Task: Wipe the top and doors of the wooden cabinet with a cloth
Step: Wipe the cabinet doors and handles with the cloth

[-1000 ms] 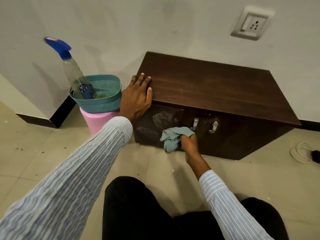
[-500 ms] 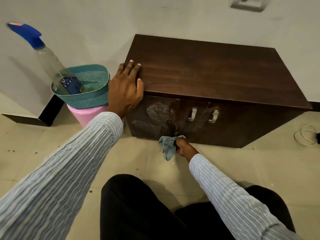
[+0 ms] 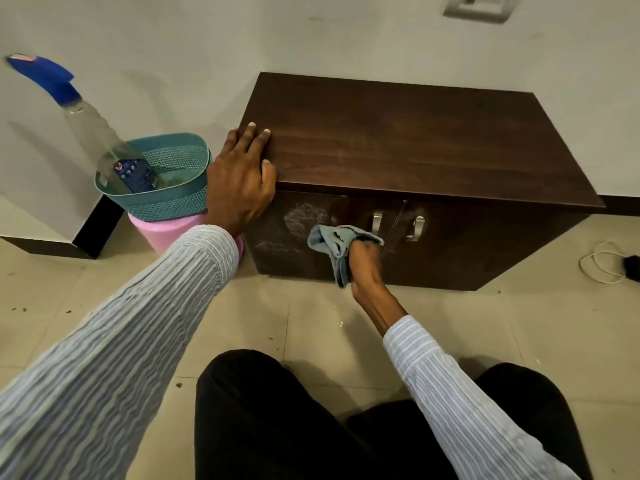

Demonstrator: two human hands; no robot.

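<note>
- The left hand (image 3: pixel 242 178) lies flat on the front left corner of the wooden cabinet (image 3: pixel 408 143), with straight fingers on the top and the thumb over the front edge.
- The left arm, in a striped sleeve (image 3: pixel 114 341), reaches forward from the lower left.
- The right hand (image 3: pixel 365 261) is lower, in front of the cabinet doors, with fingers curled around a light blue cloth (image 3: pixel 334 244) which it grips.
- The right forearm comes up from the lower right, and the wrist is bent toward the doors.
- At the left of the cabinet a teal basket (image 3: pixel 173 199) sits on a pink tub (image 3: pixel 162 233), just beside the left wrist.
- A spray bottle (image 3: pixel 100 140) with a blue head leans in the basket, tilted to the left.
- A white cable (image 3: pixel 602 265) lies on the tiled floor at the right, well apart from the hands.
- A wall socket (image 3: pixel 478 5) is above the cabinet.
- The cloth is pressed against the left door (image 3: pixel 298 233), near its right edge, just left of the two metal handles (image 3: pixel 377 220).
- Pale smeared marks show on this door, to the left of the cloth.
- The cloth hangs partly below the hand.
</note>
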